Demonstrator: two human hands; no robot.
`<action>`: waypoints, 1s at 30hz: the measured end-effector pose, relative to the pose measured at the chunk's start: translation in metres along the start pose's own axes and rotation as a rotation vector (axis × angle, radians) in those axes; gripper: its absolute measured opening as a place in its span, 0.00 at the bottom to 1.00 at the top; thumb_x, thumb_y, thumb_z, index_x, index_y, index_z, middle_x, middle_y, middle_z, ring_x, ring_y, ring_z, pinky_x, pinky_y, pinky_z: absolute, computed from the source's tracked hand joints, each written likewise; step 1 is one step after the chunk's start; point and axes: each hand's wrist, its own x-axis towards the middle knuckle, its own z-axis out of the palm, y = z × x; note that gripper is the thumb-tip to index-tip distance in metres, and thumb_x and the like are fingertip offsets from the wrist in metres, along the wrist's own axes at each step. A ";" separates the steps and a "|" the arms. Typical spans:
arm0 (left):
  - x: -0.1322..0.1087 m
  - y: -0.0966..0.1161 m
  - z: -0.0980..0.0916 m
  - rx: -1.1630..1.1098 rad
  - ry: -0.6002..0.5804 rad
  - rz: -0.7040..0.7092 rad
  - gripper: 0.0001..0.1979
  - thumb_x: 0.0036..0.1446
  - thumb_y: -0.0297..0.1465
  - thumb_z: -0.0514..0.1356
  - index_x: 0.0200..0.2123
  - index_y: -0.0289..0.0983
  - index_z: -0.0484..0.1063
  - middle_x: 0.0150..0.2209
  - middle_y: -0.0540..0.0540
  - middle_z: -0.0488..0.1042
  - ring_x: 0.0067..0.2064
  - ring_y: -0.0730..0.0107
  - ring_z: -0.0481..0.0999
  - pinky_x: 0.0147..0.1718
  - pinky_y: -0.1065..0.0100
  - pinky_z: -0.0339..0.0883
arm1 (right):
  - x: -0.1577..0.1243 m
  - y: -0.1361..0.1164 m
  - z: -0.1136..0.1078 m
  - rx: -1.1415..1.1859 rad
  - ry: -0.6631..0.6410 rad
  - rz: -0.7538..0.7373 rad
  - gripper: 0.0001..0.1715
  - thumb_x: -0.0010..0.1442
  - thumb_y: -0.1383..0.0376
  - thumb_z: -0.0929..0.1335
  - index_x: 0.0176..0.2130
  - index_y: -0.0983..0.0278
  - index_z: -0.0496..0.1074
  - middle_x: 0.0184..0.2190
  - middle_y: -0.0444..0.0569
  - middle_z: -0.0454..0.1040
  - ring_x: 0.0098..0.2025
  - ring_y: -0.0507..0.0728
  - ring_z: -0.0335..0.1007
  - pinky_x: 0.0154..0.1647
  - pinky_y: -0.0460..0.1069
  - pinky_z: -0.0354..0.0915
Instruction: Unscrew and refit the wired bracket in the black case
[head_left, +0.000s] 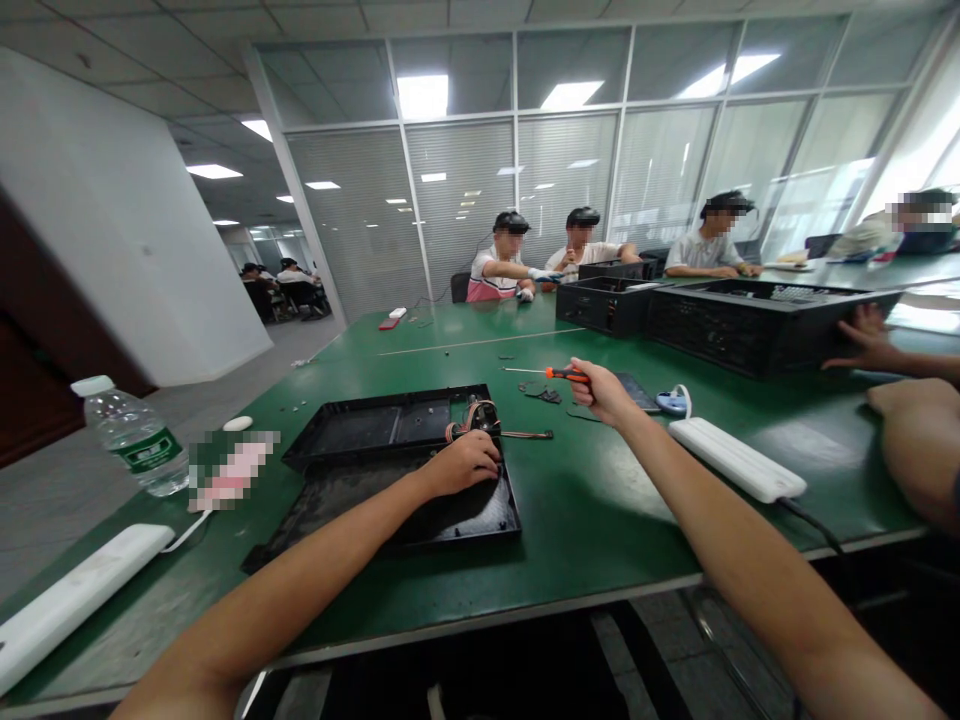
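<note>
My right hand is closed round the handle of an orange and black screwdriver, its shaft pointing left above the green table. My left hand rests with bent fingers at the right part of an opened black plastic case, beside a bundle of thin wires. Its fingertips are partly hidden, and whatever they may hold cannot be made out. One cable end sticks out to the right of the case. The near half of the case lies under my left wrist.
Small black parts lie beyond the case. White power strips lie right and left, with a water bottle at left. Large black cases stand back right, near a person's hand. Other people sit across the table.
</note>
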 end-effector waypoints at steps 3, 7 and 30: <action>0.002 0.009 -0.009 0.098 0.068 0.004 0.07 0.55 0.33 0.58 0.31 0.40 0.75 0.43 0.44 0.70 0.50 0.64 0.64 0.53 0.60 0.55 | 0.000 0.001 0.012 0.055 -0.020 0.031 0.18 0.59 0.50 0.57 0.31 0.63 0.58 0.15 0.36 0.48 0.14 0.45 0.42 0.15 0.46 0.38; -0.003 0.003 -0.038 0.238 0.128 -0.096 0.12 0.58 0.35 0.53 0.42 0.39 0.71 0.49 0.42 0.64 0.52 0.63 0.62 0.53 0.61 0.54 | -0.005 -0.009 0.032 0.164 -0.096 -0.008 0.19 0.58 0.50 0.58 0.33 0.63 0.60 0.20 0.40 0.58 0.19 0.48 0.53 0.15 0.43 0.48; -0.057 -0.067 -0.080 0.400 -0.392 -0.351 0.16 0.48 0.29 0.62 0.43 0.38 0.69 0.42 0.45 0.72 0.44 0.64 0.71 0.40 0.71 0.62 | -0.167 0.007 0.104 -1.365 -0.611 -0.782 0.12 0.62 0.60 0.59 0.32 0.62 0.66 0.27 0.47 0.68 0.30 0.53 0.59 0.28 0.49 0.47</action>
